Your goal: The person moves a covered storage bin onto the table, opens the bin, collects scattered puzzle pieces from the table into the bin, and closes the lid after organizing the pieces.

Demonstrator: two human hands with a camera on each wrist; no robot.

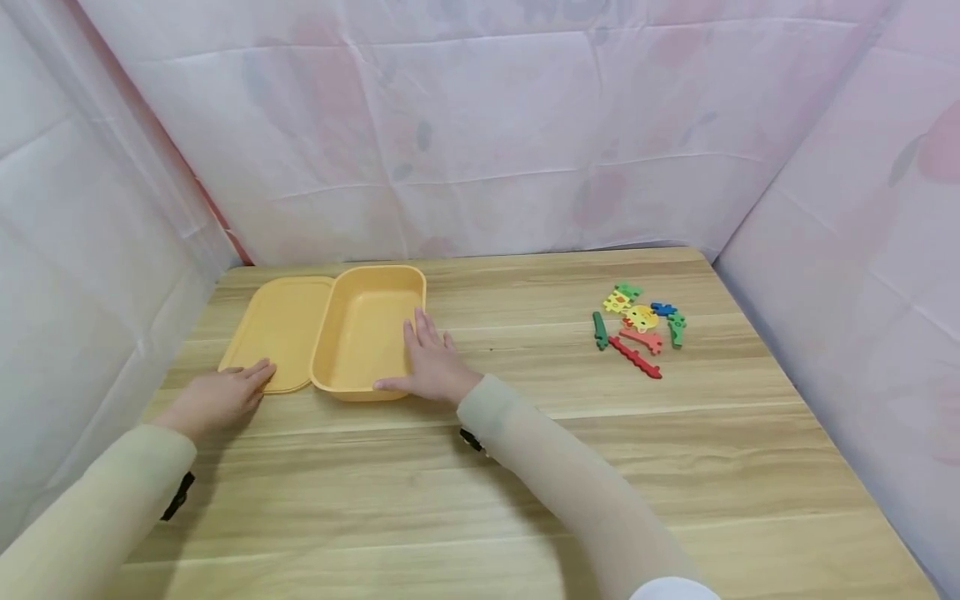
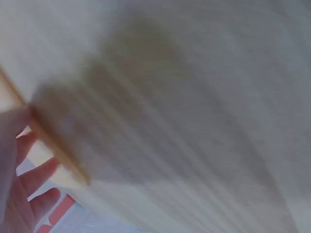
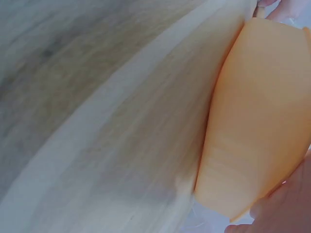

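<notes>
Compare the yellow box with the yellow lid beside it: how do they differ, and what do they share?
The yellow box is deep, with raised walls; the yellow lid is flat and shallow. The box lies to the right, with the right hand on its right rim; the lid lies to the left, under the fingertips of the left hand. Both are rounded yellow rectangles on the wooden table.

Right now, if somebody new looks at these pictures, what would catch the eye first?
First the open yellow box at the table's left, with its flat lid beside it. The right hand rests against the box, the left hand touches the lid. Far right lie small colourful puzzle pieces.
</notes>
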